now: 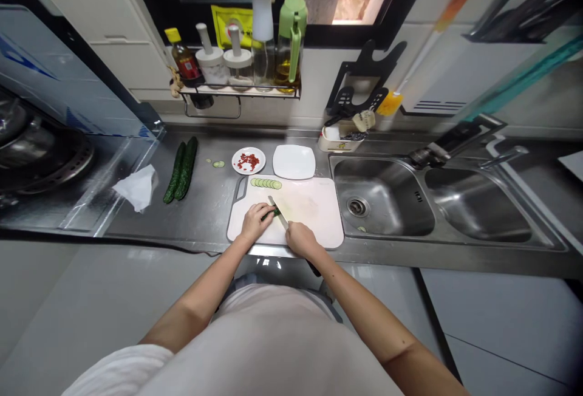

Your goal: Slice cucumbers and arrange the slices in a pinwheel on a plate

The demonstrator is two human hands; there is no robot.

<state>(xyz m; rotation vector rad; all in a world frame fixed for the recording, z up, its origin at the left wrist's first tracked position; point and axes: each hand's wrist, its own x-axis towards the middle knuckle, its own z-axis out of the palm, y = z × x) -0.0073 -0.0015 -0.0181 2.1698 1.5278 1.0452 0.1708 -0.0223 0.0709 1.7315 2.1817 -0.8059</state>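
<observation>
My right hand [301, 239] is closed round the handle of a knife [279, 211], whose blade slants up to the left over the white cutting board [319, 214]. Beside the blade, my left hand [255, 221] grips a short dark green cucumber piece [270, 211] against the board. A row of overlapping cucumber slices [266, 183] lies along the board's back left edge. Behind the board are a small white plate [260, 168] with chopped red pieces [248, 161] and a bare square white plate [294, 161].
Two whole cucumbers [186, 168] and a crumpled white cloth or paper [138, 187] lie to the left. A few slices [219, 164] rest on the steel counter. On the right is a double sink [382, 198]; a bottle rack [241, 91] hangs behind.
</observation>
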